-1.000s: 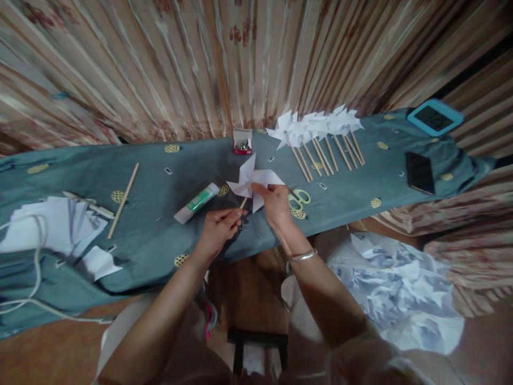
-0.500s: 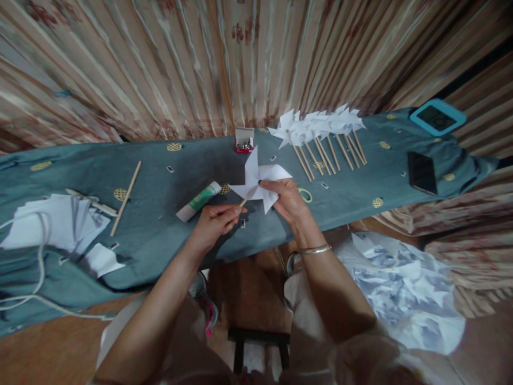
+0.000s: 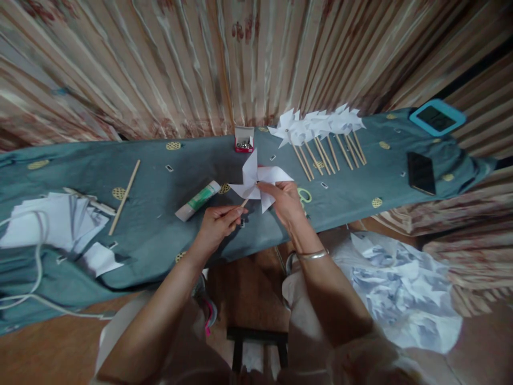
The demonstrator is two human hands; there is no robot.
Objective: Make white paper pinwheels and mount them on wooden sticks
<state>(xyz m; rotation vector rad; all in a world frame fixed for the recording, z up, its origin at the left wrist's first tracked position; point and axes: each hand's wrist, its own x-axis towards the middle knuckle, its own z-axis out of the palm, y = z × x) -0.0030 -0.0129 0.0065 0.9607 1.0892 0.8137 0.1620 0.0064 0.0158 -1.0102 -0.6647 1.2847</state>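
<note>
A white paper pinwheel (image 3: 251,170) is held up over the cloth-covered table, its blades spread. My left hand (image 3: 219,224) is closed around its thin wooden stick (image 3: 244,203), just below the blades. The thumb of my right hand (image 3: 286,200) presses at the pinwheel's centre, with the other fingers behind the paper. A dark dot, perhaps a pin head, shows beside the thumb tip. Close to my left hand lies a white and green tube (image 3: 197,201). Green-handled scissors (image 3: 304,195) lie partly hidden behind my right hand.
Several finished pinwheels (image 3: 316,128) lie in a row at the back right. A small red box (image 3: 244,140) holds metal pins. Paper sheets (image 3: 44,222) and a loose stick (image 3: 125,198) are on the left. Right are a phone (image 3: 420,172), a blue-framed clock (image 3: 437,116) and, lower, a bag of paper pieces (image 3: 404,294).
My right hand has shifted slightly, its thumb staying at the pinwheel's centre, and more of the scissors' handle shows. My left hand keeps its hold on the stick.
</note>
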